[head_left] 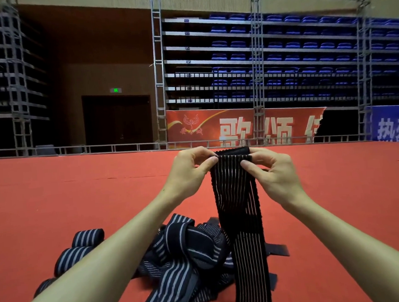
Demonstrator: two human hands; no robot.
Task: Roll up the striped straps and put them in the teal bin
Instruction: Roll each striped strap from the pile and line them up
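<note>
A black strap with thin pale stripes [240,209] hangs down from both my hands, held up in front of me. Its top end is folded over into a short first turn. My left hand [190,172] pinches the left edge of that fold. The right edge is pinched by my right hand [273,172]. Below, a tangled pile of loose striped straps [188,256] lies on the red floor. Three rolled-up striped straps [76,251] lie to the left of the pile, partly hidden by my left forearm. No teal bin is in view.
Red carpet [79,193] spreads all around. A low metal rail [100,148] marks its far edge, with metal truss towers [257,77], banners and rows of blue seats beyond.
</note>
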